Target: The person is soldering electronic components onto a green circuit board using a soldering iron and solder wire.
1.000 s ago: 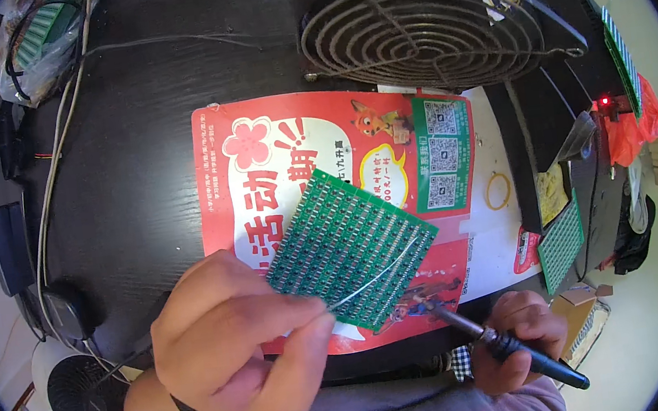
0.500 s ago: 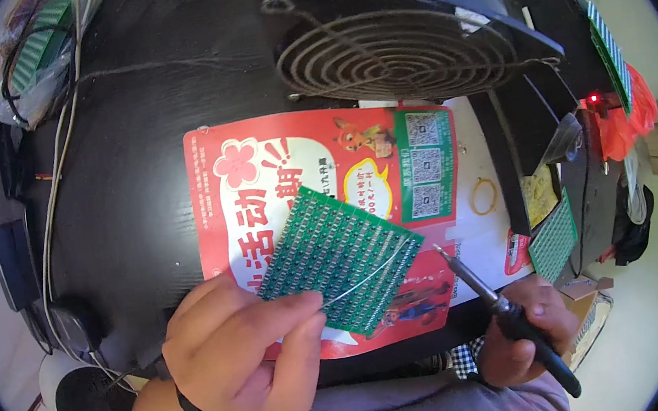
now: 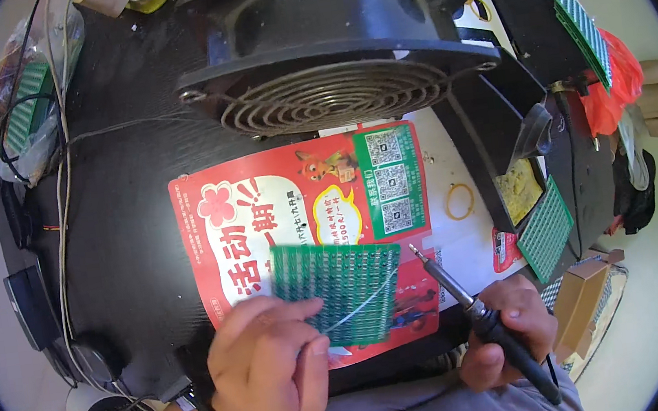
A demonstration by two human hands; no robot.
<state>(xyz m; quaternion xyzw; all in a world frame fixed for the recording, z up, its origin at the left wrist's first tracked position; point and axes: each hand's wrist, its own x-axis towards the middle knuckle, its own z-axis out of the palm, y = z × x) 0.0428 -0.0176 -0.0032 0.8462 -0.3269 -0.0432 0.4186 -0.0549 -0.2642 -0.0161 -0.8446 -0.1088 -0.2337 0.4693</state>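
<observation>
**Perfboard and hot iron held close over a paper flyer**

Perfboard (image 3: 341, 290), green and dotted with rows of holes, is seen in the head view lying low on a red flyer (image 3: 297, 209), its near edge under the left hand (image 3: 271, 369). That hand is closed in a pinch on a thin solder wire (image 3: 362, 306) laid across the board. The right hand (image 3: 509, 331) is wrapped around the black handle of a soldering iron (image 3: 459, 292), whose tip is held just beside the board's right edge.

A slip of the tip could scorch the flyer beneath, since the paper lies directly under the work. The left fingers are kept near the joint area, so a burn is judged possible. The board is not clamped and could shift under pressure.

The flyer is rectangular, red with white characters, a flower shape, a cartoon animal and a green strip (image 3: 392, 180) of square codes at its right. A small red label (image 3: 504, 250) lies further right on the black tabletop (image 3: 127, 230). A clear bag (image 3: 27, 119) is seen at far left, a red bag (image 3: 618, 84) at far right.
</observation>
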